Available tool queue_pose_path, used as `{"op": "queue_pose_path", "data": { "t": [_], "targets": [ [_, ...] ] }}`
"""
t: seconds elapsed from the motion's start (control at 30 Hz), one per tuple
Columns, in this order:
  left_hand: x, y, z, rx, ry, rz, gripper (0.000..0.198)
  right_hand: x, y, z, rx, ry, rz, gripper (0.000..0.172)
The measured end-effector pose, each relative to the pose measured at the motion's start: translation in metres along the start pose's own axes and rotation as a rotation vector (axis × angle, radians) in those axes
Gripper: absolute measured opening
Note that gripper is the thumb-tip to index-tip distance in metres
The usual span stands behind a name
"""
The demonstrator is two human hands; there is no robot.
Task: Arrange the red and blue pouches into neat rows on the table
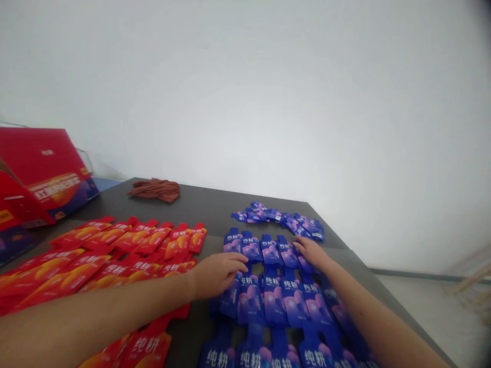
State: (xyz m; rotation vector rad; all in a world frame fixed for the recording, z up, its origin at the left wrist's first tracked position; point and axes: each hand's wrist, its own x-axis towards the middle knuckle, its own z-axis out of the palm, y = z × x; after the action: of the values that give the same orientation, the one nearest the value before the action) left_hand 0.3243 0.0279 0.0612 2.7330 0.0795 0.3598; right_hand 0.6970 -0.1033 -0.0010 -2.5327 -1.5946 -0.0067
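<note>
Blue pouches (pixel 272 294) lie in overlapping rows on the dark tabletop (pixel 215 209), right of centre. We see the left hand (pixel 217 273) flat on the rows' left edge, grip open, clasping nothing; the right hand (pixel 310 251) likewise flat at the far row's right end. Loose blue pile (pixel 282 217) beyond; red pouches (pixel 126 250) to the left; red box (pixel 42 174) and brown cloth (pixel 155 189) farther off
</note>
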Motion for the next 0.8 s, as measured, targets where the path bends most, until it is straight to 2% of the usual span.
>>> {"op": "queue_pose_path", "data": {
  "t": [0.1, 0.2, 0.53, 0.7, 0.8],
  "targets": [
    [0.002, -0.001, -0.002, 0.0, 0.023, 0.007, 0.036, 0.008, 0.014, -0.009, -0.062, 0.074, 0.164, 0.035],
    [0.004, -0.001, -0.005, 0.005, 0.038, -0.001, 0.036, 0.019, 0.021, -0.017, -0.124, 0.084, 0.235, 0.037],
    [0.001, -0.01, -0.002, 0.019, 0.025, -0.01, 0.036, 0.055, -0.01, -0.007, -0.326, -0.059, 0.201, 0.035],
    [0.0, -0.013, -0.003, 0.015, 0.011, -0.036, 0.037, 0.057, -0.012, -0.005, -0.382, -0.056, 0.198, 0.028],
    [0.002, -0.015, -0.003, -0.029, 0.023, -0.036, 0.036, 0.051, -0.012, -0.01, -0.397, -0.006, 0.206, 0.027]
  ]
}}
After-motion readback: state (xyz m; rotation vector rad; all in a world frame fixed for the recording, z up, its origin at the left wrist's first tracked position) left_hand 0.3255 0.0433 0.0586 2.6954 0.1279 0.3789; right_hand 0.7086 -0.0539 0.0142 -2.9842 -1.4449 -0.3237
